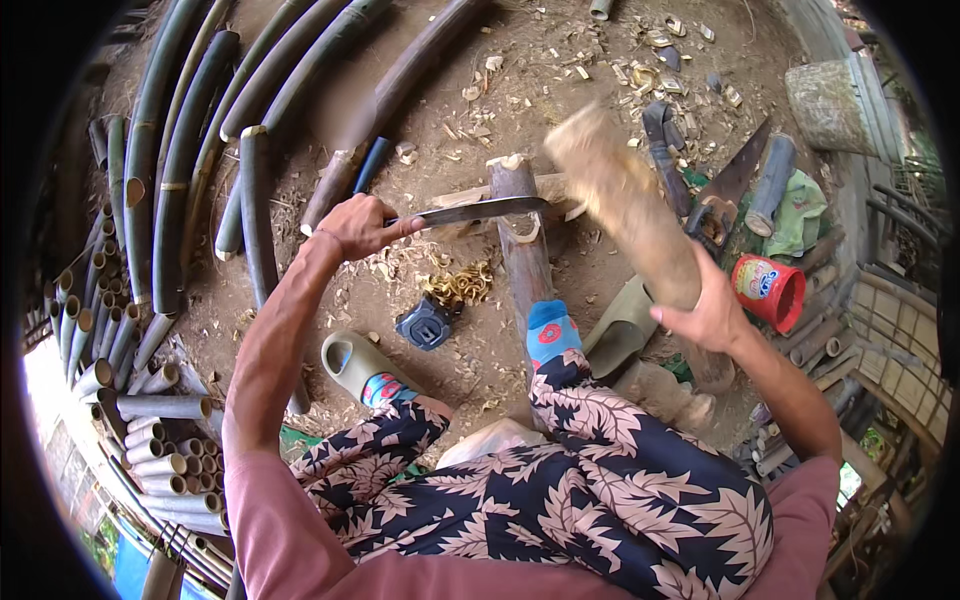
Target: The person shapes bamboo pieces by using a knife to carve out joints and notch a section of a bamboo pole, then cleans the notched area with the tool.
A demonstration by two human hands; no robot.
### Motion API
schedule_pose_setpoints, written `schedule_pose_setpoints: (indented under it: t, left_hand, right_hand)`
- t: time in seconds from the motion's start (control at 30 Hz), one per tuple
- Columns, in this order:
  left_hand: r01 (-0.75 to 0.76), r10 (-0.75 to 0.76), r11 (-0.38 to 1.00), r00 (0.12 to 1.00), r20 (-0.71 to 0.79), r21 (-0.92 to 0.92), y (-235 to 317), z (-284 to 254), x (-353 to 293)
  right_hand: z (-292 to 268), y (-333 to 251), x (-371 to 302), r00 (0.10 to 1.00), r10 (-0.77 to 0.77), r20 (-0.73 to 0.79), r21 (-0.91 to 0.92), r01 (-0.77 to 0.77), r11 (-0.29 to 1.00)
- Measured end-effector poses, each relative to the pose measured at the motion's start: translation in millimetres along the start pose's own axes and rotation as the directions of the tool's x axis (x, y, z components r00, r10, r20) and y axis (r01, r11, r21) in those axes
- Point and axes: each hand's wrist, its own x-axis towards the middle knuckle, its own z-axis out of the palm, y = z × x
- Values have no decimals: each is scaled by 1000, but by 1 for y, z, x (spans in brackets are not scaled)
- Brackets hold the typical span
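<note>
My left hand (360, 228) is closed round the handle of a machete (485, 210). Its dark blade lies across a wooden pole (528, 270), close to a pale notch cut in the wood. A thick wooden club (640, 215), smeared by motion, is gripped near its lower end by my right hand (712, 308). The club's battered top is raised to the right of the blade's tip, apart from it. My foot in a blue patterned sock (550, 328) presses on the near part of the pole. Another piece of wood (460, 196) lies crosswise under the pole.
Shavings (462, 284) and a tape measure (425, 324) lie left of the pole. To the right are a handsaw (738, 165), a red tub (770, 290), a short bamboo piece (772, 185) and a bucket (840, 105). Long bamboo poles (190, 170) and stacked cut bamboo (165, 465) fill the left.
</note>
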Motion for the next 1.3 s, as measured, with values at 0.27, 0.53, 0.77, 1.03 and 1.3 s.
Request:
schedule_pose_setpoints:
  t: [0.27,0.53,0.77,1.03,1.3]
  left_hand:
    - [133,-132,990,991,34,-36,-7,11,-2]
    - [113,-105,990,990,89,-86,-11,17,5]
    - [143,-124,983,980,158,-115,-9,11,9]
    - [-256,345,927,869,-355,276,-29,77,-39]
    - [-22,-18,999,711,-703,-48,-2,96,-60]
  right_hand:
    - [7,-24,47,969,-199,-145,-24,197,980]
    - [28,-19,61,982,-163,95,-217,180,959]
    - [23,-39,72,985,-164,57,-281,173,944]
    - [12,-33,70,989,35,141,-257,2,966]
    - [17,64,23,944,83,-319,-8,-90,996]
